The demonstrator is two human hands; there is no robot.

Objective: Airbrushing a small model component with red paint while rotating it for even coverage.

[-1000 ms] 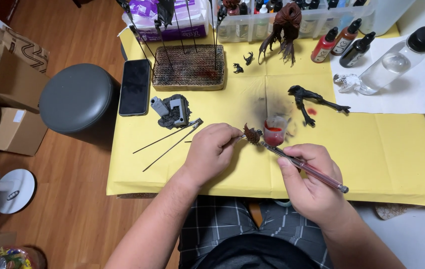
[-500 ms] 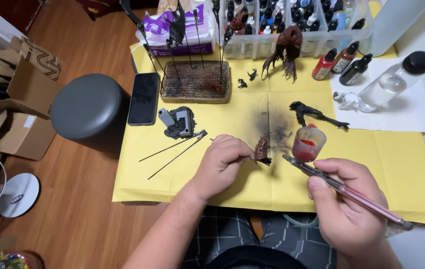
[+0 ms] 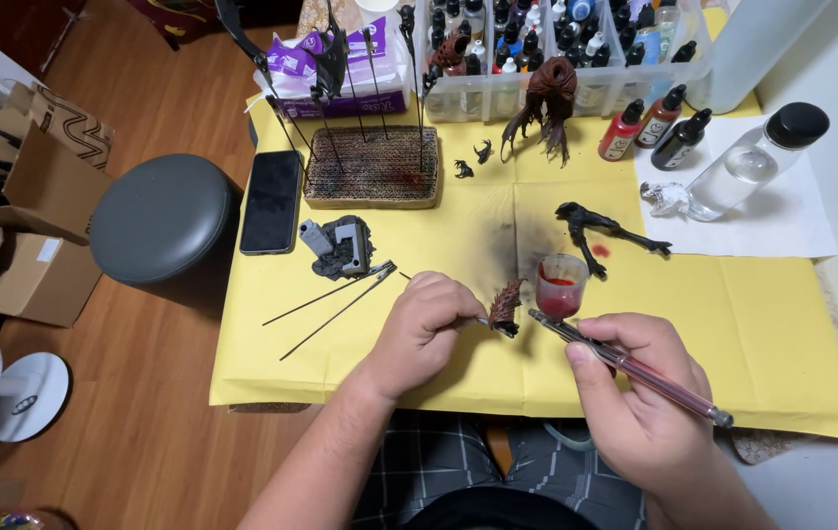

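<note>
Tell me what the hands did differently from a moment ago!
The right hand slid back a little, so the tip of its thin pink tool now sits beside the small cup of red paint instead of under it. The left hand moved only slightly and kept pinching the stick with the small dark-red spiky piece. The phone, the bottles and the black figure lie on the yellow paper as before.

On the paper-covered table (image 3: 782, 363), the paint cup (image 3: 560, 287) stands right of the winged miniature part (image 3: 507, 306); the phone (image 3: 272, 200) lies left of the cork block (image 3: 372, 169).
</note>
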